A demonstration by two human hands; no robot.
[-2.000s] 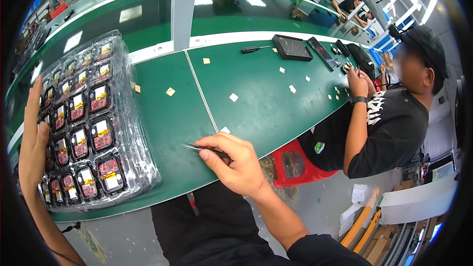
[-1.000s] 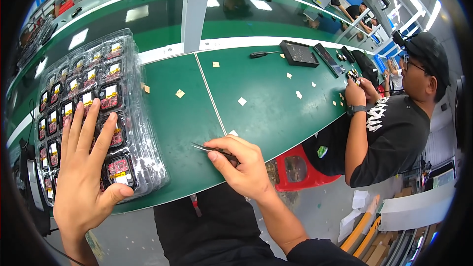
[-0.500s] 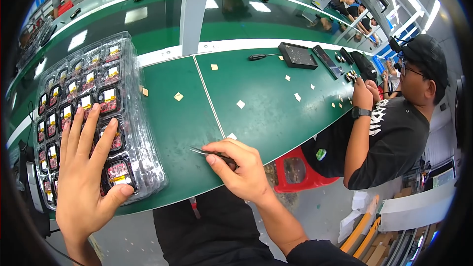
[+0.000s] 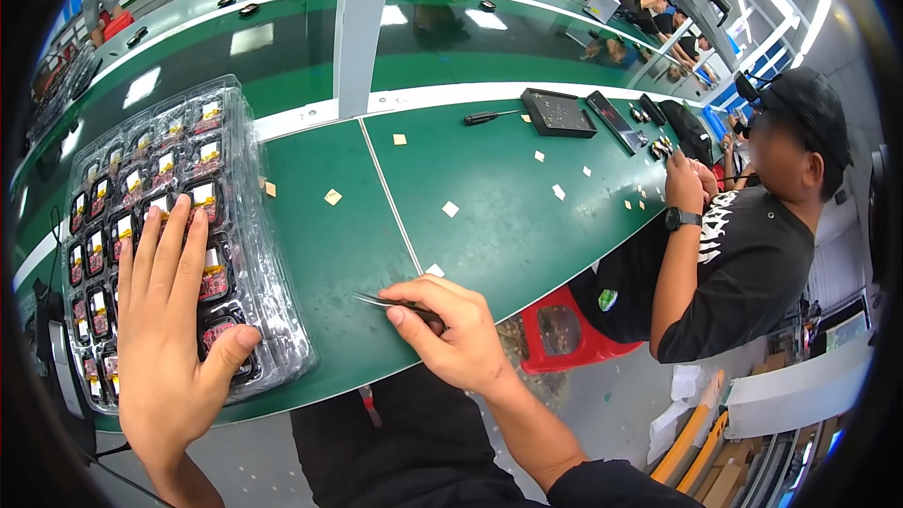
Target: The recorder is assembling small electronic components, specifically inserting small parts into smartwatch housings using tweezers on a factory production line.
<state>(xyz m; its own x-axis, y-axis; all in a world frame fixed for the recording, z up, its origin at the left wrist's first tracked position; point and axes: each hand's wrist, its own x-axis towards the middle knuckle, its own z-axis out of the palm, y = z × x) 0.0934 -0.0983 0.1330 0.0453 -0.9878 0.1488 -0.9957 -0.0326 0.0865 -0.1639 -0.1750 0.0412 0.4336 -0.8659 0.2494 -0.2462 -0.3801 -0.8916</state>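
My left hand lies flat, fingers stretched out, over a stack of clear plastic trays at the left of the green bench. Rows of small black-framed electronic modules with red circuit boards, white parts and yellow strips sit in the top tray's pockets. Its palm and fingers cover several of those modules. Near the bench's front edge, my right hand pinches a pair of dark tweezers. The tips point left, a little apart, with nothing visible between them, over bare bench right of the trays.
Small pale square pieces are scattered over the green bench. Farther off lie a screwdriver and a black tray. A metal post rises behind. At the right a co-worker sits by a red stool.
My left hand's fingers have drawn closer together on the tray. The tweezers stay in my right hand, nearly in place. The whole view has shifted slightly.
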